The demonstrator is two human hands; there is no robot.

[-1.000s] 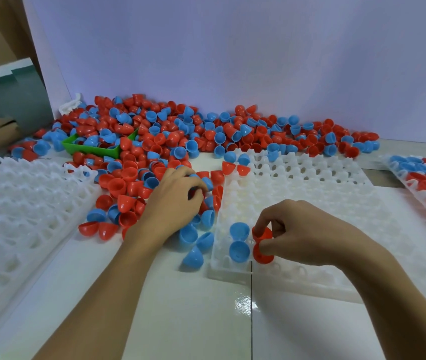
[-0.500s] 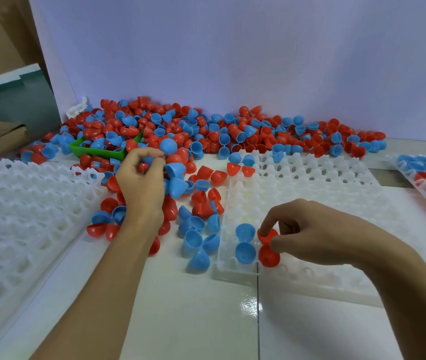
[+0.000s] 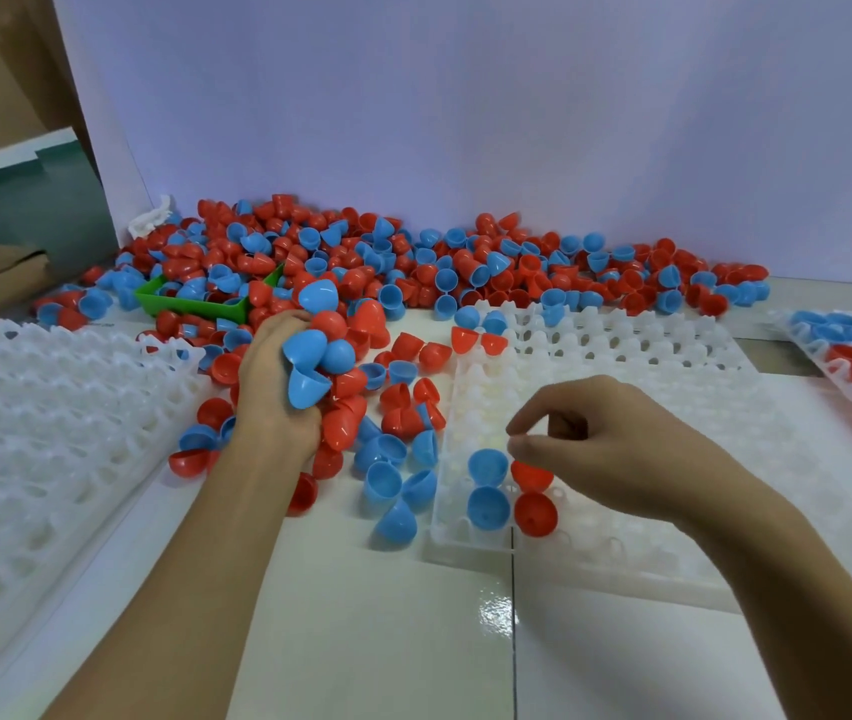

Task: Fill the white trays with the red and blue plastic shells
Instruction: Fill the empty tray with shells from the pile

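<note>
A white tray [image 3: 621, 356] lies in the middle with two blue shells [image 3: 487, 506] and two red shells [image 3: 535, 514] in its near left corner. My right hand [image 3: 600, 449] hovers just above the upper red shell [image 3: 532, 476]; thumb and forefinger are curled together with nothing visible between them. My left hand [image 3: 273, 392] grips a handful of blue and red shells [image 3: 309, 356], lifted over the loose shells to the left of the tray. A big pile of red and blue shells [image 3: 465, 272] runs along the back wall.
A second white tray [image 3: 49, 418] lies at the left. At the right edge a third tray [image 3: 829, 366] holds blue and red shells. A green bin [image 3: 190, 304] sits half buried in the pile. Several loose shells [image 3: 392, 485] lie between my hands.
My left hand scooped up a handful of shells from the pile and drew it back. My right hand set the red shell into the tray and rose slightly off it.
</note>
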